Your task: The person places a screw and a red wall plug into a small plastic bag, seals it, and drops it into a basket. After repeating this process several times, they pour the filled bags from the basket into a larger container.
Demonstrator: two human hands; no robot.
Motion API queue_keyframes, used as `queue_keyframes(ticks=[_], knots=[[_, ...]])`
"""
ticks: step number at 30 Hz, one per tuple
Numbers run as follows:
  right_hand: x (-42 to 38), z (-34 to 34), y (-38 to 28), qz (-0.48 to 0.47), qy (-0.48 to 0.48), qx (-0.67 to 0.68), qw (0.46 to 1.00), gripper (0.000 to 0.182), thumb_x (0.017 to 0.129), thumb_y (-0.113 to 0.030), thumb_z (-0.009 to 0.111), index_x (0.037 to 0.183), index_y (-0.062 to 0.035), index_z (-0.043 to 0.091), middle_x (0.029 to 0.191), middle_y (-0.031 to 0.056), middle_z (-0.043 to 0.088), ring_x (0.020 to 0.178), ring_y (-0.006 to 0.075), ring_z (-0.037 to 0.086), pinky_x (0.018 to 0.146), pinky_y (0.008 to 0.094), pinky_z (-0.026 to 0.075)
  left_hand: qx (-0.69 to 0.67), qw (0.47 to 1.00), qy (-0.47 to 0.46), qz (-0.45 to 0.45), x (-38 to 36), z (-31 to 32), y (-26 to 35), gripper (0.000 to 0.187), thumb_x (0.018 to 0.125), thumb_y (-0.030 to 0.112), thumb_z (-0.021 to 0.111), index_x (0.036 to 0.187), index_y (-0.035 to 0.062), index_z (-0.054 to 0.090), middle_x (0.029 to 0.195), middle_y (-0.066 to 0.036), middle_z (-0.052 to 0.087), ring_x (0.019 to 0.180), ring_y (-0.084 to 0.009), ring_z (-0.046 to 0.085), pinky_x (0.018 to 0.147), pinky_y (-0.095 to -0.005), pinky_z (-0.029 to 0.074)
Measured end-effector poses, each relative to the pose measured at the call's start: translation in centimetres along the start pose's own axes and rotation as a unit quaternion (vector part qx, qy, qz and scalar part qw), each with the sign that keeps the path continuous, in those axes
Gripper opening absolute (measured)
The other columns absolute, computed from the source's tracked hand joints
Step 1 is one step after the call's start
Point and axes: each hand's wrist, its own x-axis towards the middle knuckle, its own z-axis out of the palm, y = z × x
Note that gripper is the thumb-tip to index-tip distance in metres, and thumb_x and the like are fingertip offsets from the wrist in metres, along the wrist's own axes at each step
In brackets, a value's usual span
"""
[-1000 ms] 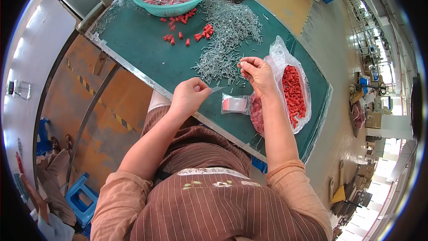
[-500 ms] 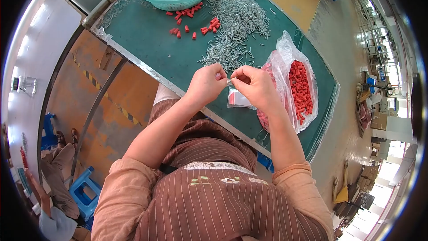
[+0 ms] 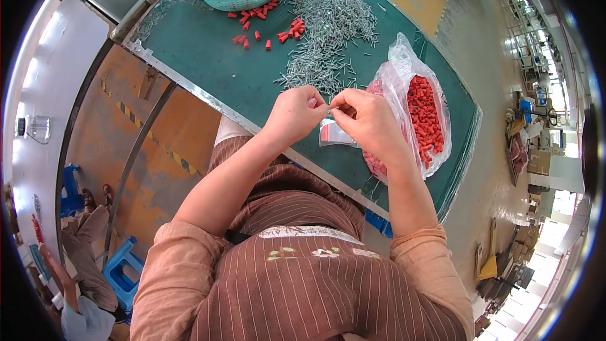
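Note:
My left hand (image 3: pixel 295 112) is closed, fingers curled, with a bit of something pinkish red showing inside the curl. Opposite it, my right hand (image 3: pixel 367 119) pinches thumb against forefinger. The fingertips nearly meet above the table's near side; what is between them is too small to make out. Just beyond lies a pile of thin silvery screws or nails (image 3: pixel 331 25). Below my fingertips is a stack of small clear plastic bags (image 3: pixel 336 133) with a red stripe. Beside my right hand stands an open clear bag of red plastic cone-shaped plugs (image 3: pixel 424 120).
A turquoise basket (image 3: pixel 246 1) at the back left holds packed clear bags with red pieces. Several loose red plugs (image 3: pixel 257 36) lie before it on the green tabletop (image 3: pixel 196 57). A seated person (image 3: pixel 85 271) and a blue stool (image 3: pixel 122 271) are at lower left.
My hands stay close together, with the right fingertips slightly shifted. The view has moved a little, so the table sits higher. Another person's hand at the top edge is out of view now.

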Motion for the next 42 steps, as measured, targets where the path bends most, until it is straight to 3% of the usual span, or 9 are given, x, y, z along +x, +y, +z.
queue_keyframes(ticks=[9, 14, 18, 21, 28, 31, 35, 40, 42], knots=[[0.2, 0.2, 1.5, -0.048, -0.010, -0.149, 0.988, 0.014, 0.085, -0.013, 0.060, 0.092, -0.0029, 0.065, 0.091, 0.0173, 0.067, 0.084, 0.0359, 0.064, 0.075, 0.0447, 0.050, 0.001, 1.000, -0.012, 0.008, 0.5, 0.7, -0.1, 0.021, 0.078, 0.022, 0.068, 0.084, 0.0015, 0.067, 0.075, -0.010, 0.065, 0.069, -0.0199, 0.061, 0.068, -0.0333, 0.049], [-0.4, -1.5, 1.3, 0.022, 0.022, -0.040, 0.999, 0.020, 0.084, -0.008, 0.060, 0.103, -0.0042, 0.066, 0.096, 0.0158, 0.067, 0.089, 0.0311, 0.066, 0.079, 0.0390, 0.051, -0.030, 0.999, -0.016, -0.012, 0.9, 0.7, -1.2, 0.019, 0.079, 0.018, 0.067, 0.084, -0.0004, 0.066, 0.071, -0.006, 0.062, 0.061, -0.0128, 0.055, 0.057, -0.0288, 0.045], [0.2, 0.4, 4.5, 0.003, 0.025, 0.061, 0.998, 0.028, 0.084, 0.001, 0.060, 0.112, -0.0008, 0.064, 0.105, 0.0103, 0.067, 0.098, 0.0178, 0.064, 0.085, 0.0307, 0.050, -0.290, 0.938, -0.091, -0.168, 1.0, -0.5, -1.6, 0.014, 0.084, 0.011, 0.065, 0.085, -0.0015, 0.059, 0.067, 0.000, 0.051, 0.053, -0.0043, 0.039, 0.044, -0.0217, 0.027], [0.7, 3.2, 6.9, 0.041, -0.045, 0.321, 0.945, 0.030, 0.086, 0.003, 0.060, 0.116, 0.0020, 0.062, 0.113, 0.0107, 0.064, 0.105, 0.0170, 0.061, 0.090, 0.0293, 0.048, -0.388, 0.889, -0.135, -0.204, 1.1, -1.2, -2.7, 0.013, 0.086, 0.011, 0.065, 0.083, 0.0011, 0.056, 0.070, 0.000, 0.052, 0.052, -0.0045, 0.037, 0.044, -0.0215, 0.027], [0.3, 3.5, 6.9, 0.120, -0.056, 0.394, 0.910, 0.019, 0.086, -0.003, 0.064, 0.104, 0.0034, 0.065, 0.091, 0.0076, 0.069, 0.083, 0.0124, 0.066, 0.077, 0.0266, 0.051, -0.460, 0.836, -0.147, -0.261, 0.9, -1.7, -4.3, 0.010, 0.087, 0.009, 0.062, 0.082, 0.0032, 0.056, 0.076, -0.001, 0.053, 0.056, -0.0043, 0.038, 0.044, -0.0204, 0.026], [-0.5, 2.3, 6.7, 0.115, -0.020, 0.340, 0.933, 0.017, 0.087, -0.003, 0.063, 0.103, 0.0030, 0.065, 0.091, 0.0067, 0.069, 0.081, 0.0122, 0.065, 0.074, 0.0255, 0.051, -0.474, 0.831, -0.151, -0.248, 0.9, -1.8, -5.2, 0.011, 0.087, 0.011, 0.064, 0.083, 0.0026, 0.057, 0.073, 0.001, 0.050, 0.053, -0.0041, 0.036, 0.043, -0.0195, 0.026], [-2.4, -4.5, 9.2, 0.110, 0.245, 0.149, 0.952, 0.014, 0.087, -0.002, 0.062, 0.099, 0.0001, 0.068, 0.088, 0.0060, 0.070, 0.082, 0.0117, 0.066, 0.072, 0.0246, 0.050, -0.312, 0.927, -0.091, -0.187, -0.7, -2.2, -3.5, 0.012, 0.086, 0.012, 0.065, 0.084, 0.0011, 0.061, 0.067, 0.004, 0.051, 0.051, -0.0032, 0.037, 0.045, -0.0195, 0.026], [-3.1, -7.6, 15.5, 0.276, 0.094, -0.222, 0.930, 0.056, 0.083, -0.038, 0.063, 0.127, -0.0041, 0.057, 0.124, 0.0228, 0.059, 0.115, 0.0391, 0.056, 0.098, 0.0460, 0.044, -0.091, 0.995, -0.011, -0.036, -2.3, -0.6, -1.5, 0.016, 0.084, 0.014, 0.065, 0.086, -0.0021, 0.067, 0.066, -0.001, 0.063, 0.060, -0.0041, 0.049, 0.054, -0.0235, 0.040], [-3.8, -5.7, 18.8, 0.175, 0.113, -0.265, 0.942, 0.051, 0.084, -0.031, 0.061, 0.128, -0.0046, 0.056, 0.124, 0.0220, 0.059, 0.115, 0.0373, 0.056, 0.098, 0.0440, 0.045, -0.061, 0.998, -0.005, 0.012, -2.2, 0.7, -2.0, 0.010, 0.085, 0.010, 0.066, 0.085, 0.0002, 0.067, 0.069, -0.001, 0.063, 0.063, -0.0045, 0.051, 0.058, -0.0221, 0.043]])
